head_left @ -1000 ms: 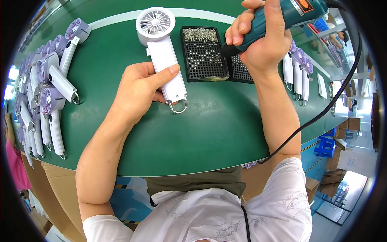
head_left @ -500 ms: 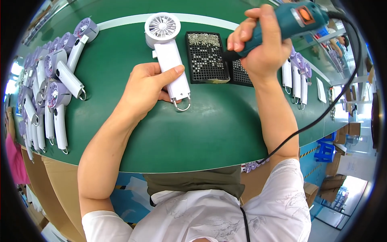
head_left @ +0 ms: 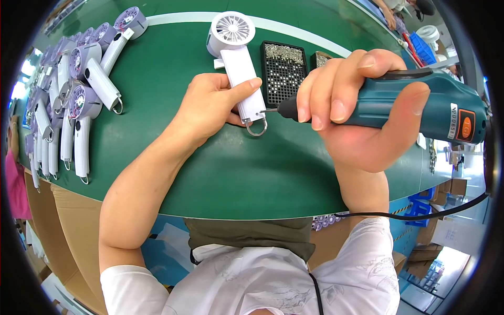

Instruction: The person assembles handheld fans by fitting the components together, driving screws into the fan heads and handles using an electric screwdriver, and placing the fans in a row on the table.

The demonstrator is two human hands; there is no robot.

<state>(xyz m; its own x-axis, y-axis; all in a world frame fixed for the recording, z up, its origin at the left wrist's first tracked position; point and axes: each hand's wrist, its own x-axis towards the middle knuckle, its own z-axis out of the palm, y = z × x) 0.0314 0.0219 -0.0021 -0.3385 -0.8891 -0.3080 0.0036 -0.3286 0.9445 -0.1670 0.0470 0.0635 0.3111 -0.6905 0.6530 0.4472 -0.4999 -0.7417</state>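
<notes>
My left hand (head_left: 210, 107) grips a white handheld fan (head_left: 242, 65) by its handle, thumb across the front. The fan's round grille points away from me, and its metal loop hangs toward me. My right hand (head_left: 357, 110) is wrapped round a teal electric screwdriver (head_left: 420, 105), held sideways above the table. Its thin bit reaches the lower end of the fan's handle, beside the loop; whether a screw sits on the tip is too small to tell. Just behind the bit lies a black perforated screw tray (head_left: 283, 73) with small silvery screws heaped at its far end.
Several purple-and-white fan units (head_left: 86, 102) are piled on the left of the green table (head_left: 247, 178). A second tray (head_left: 319, 59) is partly hidden behind my right hand. The screwdriver's black cable (head_left: 420, 215) runs along the right. Cardboard (head_left: 79, 220) stands below the left edge.
The screwdriver has swung from over the trays down and left, its bit now at the fan's handle end. My view has shifted slightly; my left hand keeps its hold on the fan.
</notes>
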